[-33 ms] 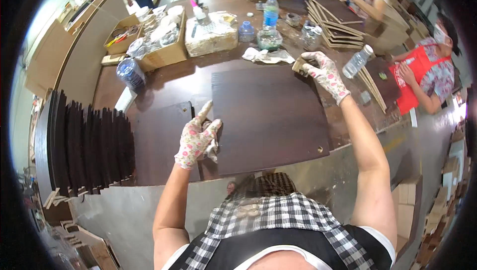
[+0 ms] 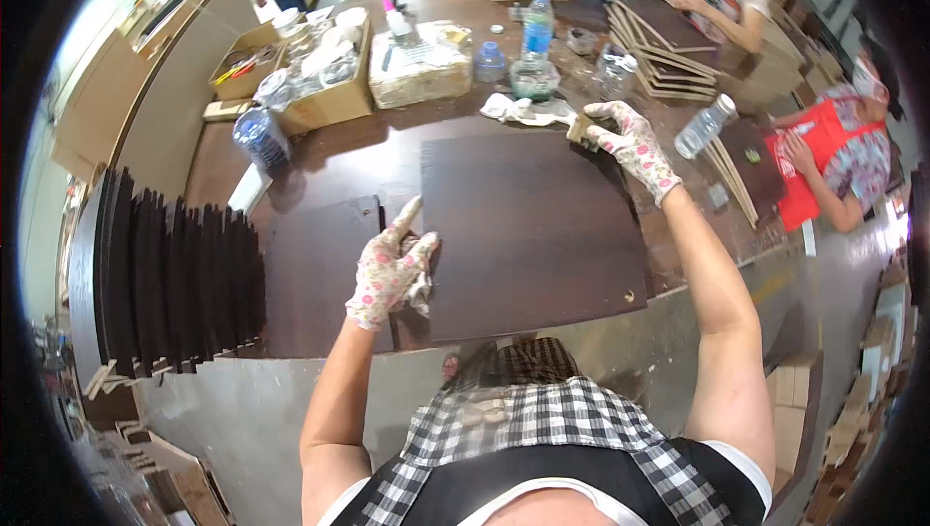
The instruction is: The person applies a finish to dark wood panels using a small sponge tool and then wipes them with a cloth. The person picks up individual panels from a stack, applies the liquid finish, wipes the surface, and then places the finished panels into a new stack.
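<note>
A dark brown wooden panel (image 2: 533, 235) lies flat on the table before me, with a small round hole near its near right corner. My left hand (image 2: 387, 269), in a flowered glove, rests at the panel's left edge with index finger and thumb stretched out. Its other fingers are curled on a crumpled white rag (image 2: 420, 289), partly hidden under the hand. At the far edge, near the right corner, my gloved right hand (image 2: 630, 146) pinches a small tan block (image 2: 581, 131) against the panel.
Another dark panel (image 2: 320, 274) lies to the left, beside a row of upright dark boards (image 2: 174, 279). Beyond are a white cloth (image 2: 528, 110), a blue-labelled bottle (image 2: 537, 27) and a carton (image 2: 329, 105). A clear bottle (image 2: 705, 127) and a person in a red apron (image 2: 799, 163) are right.
My right hand and the tan block have shifted very slightly left along the panel's far edge. My left hand stays at the left edge.
</note>
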A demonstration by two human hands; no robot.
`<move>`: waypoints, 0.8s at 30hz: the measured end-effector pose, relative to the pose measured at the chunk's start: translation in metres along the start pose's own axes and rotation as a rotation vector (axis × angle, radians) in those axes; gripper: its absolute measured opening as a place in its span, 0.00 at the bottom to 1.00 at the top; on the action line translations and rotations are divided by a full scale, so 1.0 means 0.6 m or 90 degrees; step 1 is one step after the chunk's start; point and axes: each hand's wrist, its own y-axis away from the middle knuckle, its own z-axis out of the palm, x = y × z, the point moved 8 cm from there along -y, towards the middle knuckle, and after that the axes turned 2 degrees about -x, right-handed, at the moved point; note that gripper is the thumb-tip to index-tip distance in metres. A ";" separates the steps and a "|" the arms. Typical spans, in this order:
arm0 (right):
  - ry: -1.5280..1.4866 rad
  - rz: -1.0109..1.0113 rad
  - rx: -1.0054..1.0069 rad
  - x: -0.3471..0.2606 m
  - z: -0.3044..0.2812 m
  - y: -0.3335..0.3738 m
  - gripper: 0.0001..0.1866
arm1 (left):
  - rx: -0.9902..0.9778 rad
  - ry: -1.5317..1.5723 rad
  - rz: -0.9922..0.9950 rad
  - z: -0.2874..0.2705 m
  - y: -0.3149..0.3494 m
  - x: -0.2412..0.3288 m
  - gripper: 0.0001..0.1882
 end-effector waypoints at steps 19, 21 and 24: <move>0.137 -0.001 -0.150 0.022 -0.042 -0.063 0.18 | 0.117 -0.541 0.294 0.010 0.037 0.121 0.19; 0.020 0.112 -0.062 0.087 -0.090 -0.034 0.19 | 0.107 -0.573 0.296 0.030 0.034 0.133 0.19; 0.083 0.039 0.059 0.065 -0.092 -0.005 0.19 | 0.099 -0.596 0.300 0.051 0.029 0.138 0.19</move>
